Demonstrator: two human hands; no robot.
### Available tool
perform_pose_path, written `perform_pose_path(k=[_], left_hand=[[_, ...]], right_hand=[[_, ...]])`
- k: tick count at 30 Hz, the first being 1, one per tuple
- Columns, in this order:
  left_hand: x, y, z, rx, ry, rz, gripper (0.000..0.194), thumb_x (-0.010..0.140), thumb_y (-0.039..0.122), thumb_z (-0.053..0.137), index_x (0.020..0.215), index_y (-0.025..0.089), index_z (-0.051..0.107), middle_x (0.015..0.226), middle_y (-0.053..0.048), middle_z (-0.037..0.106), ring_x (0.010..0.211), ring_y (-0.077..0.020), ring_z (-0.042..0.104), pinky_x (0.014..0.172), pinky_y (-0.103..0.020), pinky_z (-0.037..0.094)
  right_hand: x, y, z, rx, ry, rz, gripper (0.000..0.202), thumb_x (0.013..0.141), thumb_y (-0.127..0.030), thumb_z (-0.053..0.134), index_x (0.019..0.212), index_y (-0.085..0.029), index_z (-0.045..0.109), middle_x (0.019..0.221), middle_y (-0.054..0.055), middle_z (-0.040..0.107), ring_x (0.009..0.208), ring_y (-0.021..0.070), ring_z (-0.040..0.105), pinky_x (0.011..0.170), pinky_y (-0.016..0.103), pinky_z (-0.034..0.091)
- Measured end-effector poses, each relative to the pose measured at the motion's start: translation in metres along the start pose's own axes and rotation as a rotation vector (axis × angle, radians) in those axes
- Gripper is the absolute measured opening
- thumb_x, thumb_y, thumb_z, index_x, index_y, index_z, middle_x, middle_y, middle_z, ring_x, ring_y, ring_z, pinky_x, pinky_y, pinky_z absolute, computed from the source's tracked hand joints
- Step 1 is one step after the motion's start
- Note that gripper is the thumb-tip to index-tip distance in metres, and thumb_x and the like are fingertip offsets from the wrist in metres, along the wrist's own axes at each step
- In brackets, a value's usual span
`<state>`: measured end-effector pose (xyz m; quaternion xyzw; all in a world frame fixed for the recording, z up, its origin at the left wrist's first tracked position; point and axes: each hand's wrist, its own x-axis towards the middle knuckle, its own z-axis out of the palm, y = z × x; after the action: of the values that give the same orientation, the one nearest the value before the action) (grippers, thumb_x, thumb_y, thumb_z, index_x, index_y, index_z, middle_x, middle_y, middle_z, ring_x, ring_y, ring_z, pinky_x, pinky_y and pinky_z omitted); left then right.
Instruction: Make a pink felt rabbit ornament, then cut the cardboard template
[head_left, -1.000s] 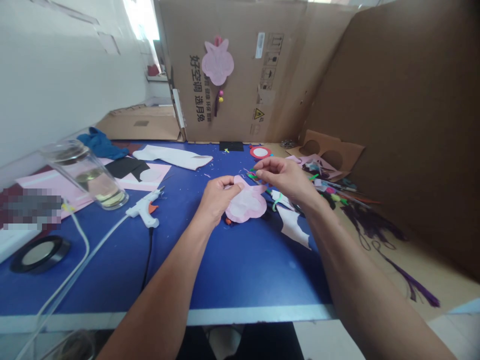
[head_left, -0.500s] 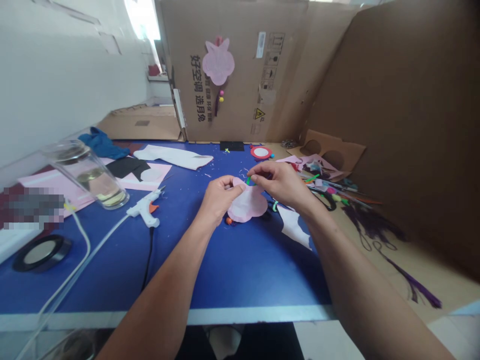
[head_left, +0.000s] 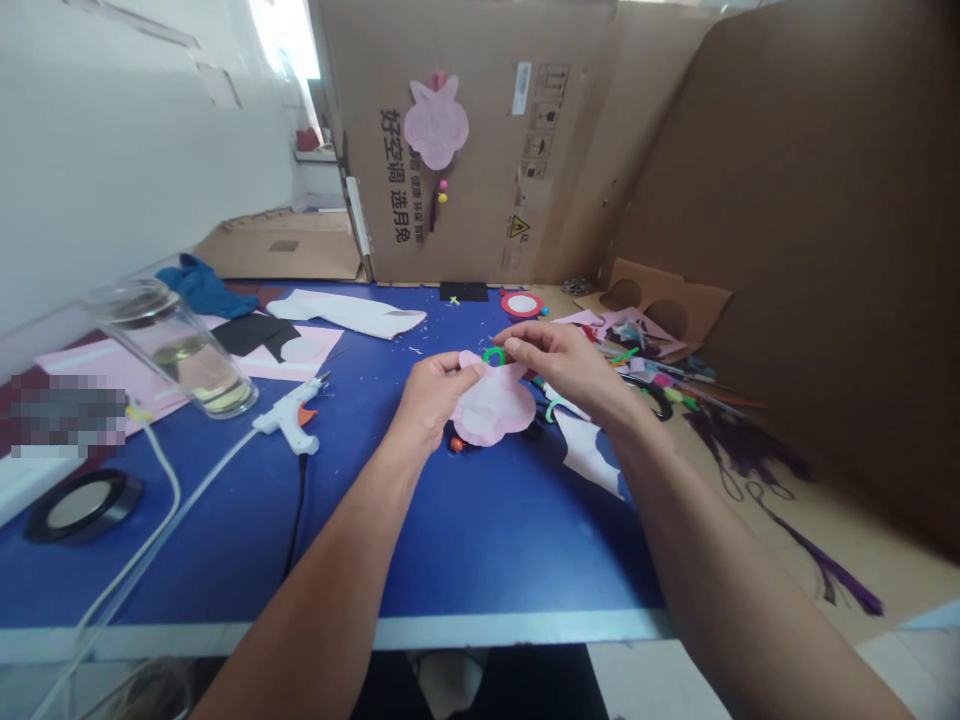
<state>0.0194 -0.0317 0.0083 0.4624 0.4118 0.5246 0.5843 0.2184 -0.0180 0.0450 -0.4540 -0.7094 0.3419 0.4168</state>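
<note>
A pink scalloped cutout (head_left: 495,408) is pinched at its upper left edge by my left hand (head_left: 435,400). At its top edge stands a small green loop (head_left: 493,356). My right hand (head_left: 559,360) has thumb and forefinger closed at the right side of this loop; the fingertips partly cover it. An orange bead (head_left: 457,444) shows just below the cutout's lower left edge. On the upright cardboard behind, a similar pink cutout (head_left: 436,125) hangs with pink and yellow beads beneath it.
A white glue gun (head_left: 291,415) with its cord lies left of my hands, near a glass jar (head_left: 199,360) and black tape (head_left: 84,505). Scissors, paper scraps and a purple tassel (head_left: 844,575) are on the right. A red-rimmed disc (head_left: 523,305) lies behind my hands.
The green piece now shows as a round loop above the cutout's top edge. My right fingertips have shifted slightly right, and my left hand with the cutout has moved slightly left.
</note>
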Motion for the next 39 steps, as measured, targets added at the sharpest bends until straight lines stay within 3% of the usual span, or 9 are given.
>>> perform_pose_path(k=[9,17,29,39], left_hand=[[0.002,0.0,0.0,-0.011,0.047,0.038,0.028,0.067,0.039,0.09,0.081,0.017,0.079,0.074,-0.003,0.074,0.063,-0.0161,0.065,0.062,-0.028,0.051],[0.001,0.0,0.001,0.05,0.052,0.041,0.026,0.07,0.039,0.086,0.082,0.018,0.079,0.074,-0.003,0.075,0.062,-0.0166,0.065,0.061,-0.028,0.05],[0.0,0.001,0.001,0.041,0.034,0.035,0.024,0.071,0.038,0.087,0.082,0.018,0.08,0.073,-0.003,0.074,0.061,-0.0163,0.064,0.06,-0.028,0.05],[0.001,-0.001,0.001,0.007,0.025,0.034,0.025,0.071,0.036,0.087,0.086,0.017,0.081,0.075,-0.004,0.075,0.064,-0.017,0.066,0.061,-0.028,0.052]], right_hand=[[0.0,0.0,-0.001,0.026,-0.043,0.069,0.037,0.091,-0.057,0.077,0.088,-0.02,0.075,0.085,0.006,0.075,0.078,0.0198,0.065,0.073,0.033,0.052],[-0.001,-0.002,0.001,-0.033,-0.091,0.103,0.048,0.083,-0.067,0.082,0.085,-0.019,0.076,0.076,0.002,0.068,0.07,0.017,0.054,0.065,0.031,0.04],[-0.003,-0.005,0.003,0.039,-0.08,0.136,0.035,0.08,-0.052,0.085,0.083,-0.02,0.074,0.075,0.001,0.067,0.068,0.0155,0.052,0.062,0.029,0.039],[0.001,0.006,0.006,0.115,-0.051,0.151,0.031,0.079,-0.048,0.083,0.086,-0.02,0.072,0.074,-0.001,0.064,0.066,0.0147,0.051,0.061,0.029,0.036]])
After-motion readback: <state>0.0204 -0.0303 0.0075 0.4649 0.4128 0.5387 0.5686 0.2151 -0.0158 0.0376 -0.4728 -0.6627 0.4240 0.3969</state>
